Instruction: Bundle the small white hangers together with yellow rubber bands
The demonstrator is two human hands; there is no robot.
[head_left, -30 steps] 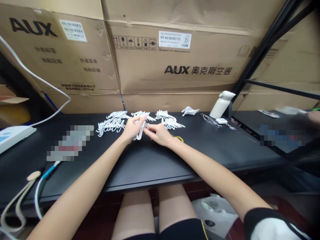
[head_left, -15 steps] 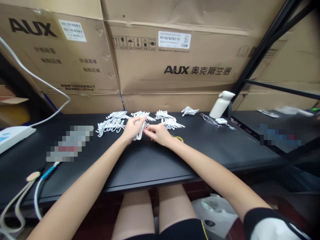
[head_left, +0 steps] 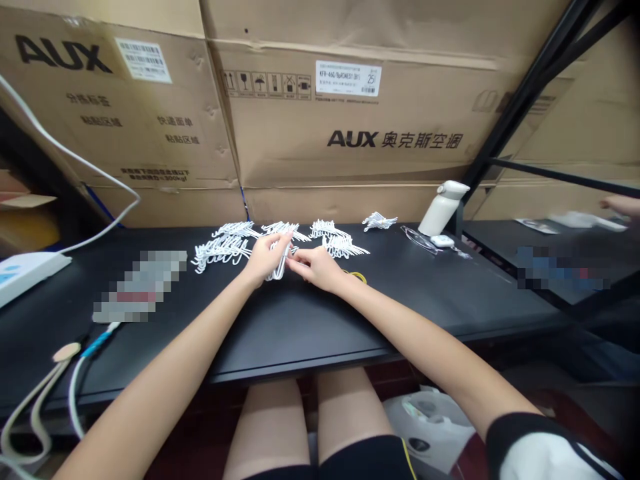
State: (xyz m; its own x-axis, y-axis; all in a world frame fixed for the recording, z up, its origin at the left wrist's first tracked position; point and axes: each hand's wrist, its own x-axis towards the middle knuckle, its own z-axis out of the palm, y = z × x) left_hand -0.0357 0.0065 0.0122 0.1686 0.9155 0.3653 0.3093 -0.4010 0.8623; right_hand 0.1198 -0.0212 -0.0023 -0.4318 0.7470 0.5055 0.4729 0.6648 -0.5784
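Note:
My left hand (head_left: 265,259) is closed round a small bundle of white hooks (head_left: 279,268), whose lower ends show below the fingers. Touching or very near the bundle's right side, my right hand (head_left: 319,267) has its thumb and finger pinched together; what they hold is too small to make out. Behind the hands on the black table (head_left: 300,333) lie several piles of white hooks: at the left (head_left: 220,251), in the middle (head_left: 284,229) and at the right (head_left: 343,245). A yellow band (head_left: 357,276) lies partly hidden beside my right wrist.
A smaller white bundle (head_left: 380,221), glasses (head_left: 420,241), a white case (head_left: 443,242) and a white bottle (head_left: 443,208) stand or lie at the back right. A blurred-out device (head_left: 145,283) with a cable is at left. Cardboard boxes (head_left: 350,160) rise behind. Another person's hand (head_left: 620,205) shows far right.
Another person's hand has come into view at the far right edge. My own hands have barely moved.

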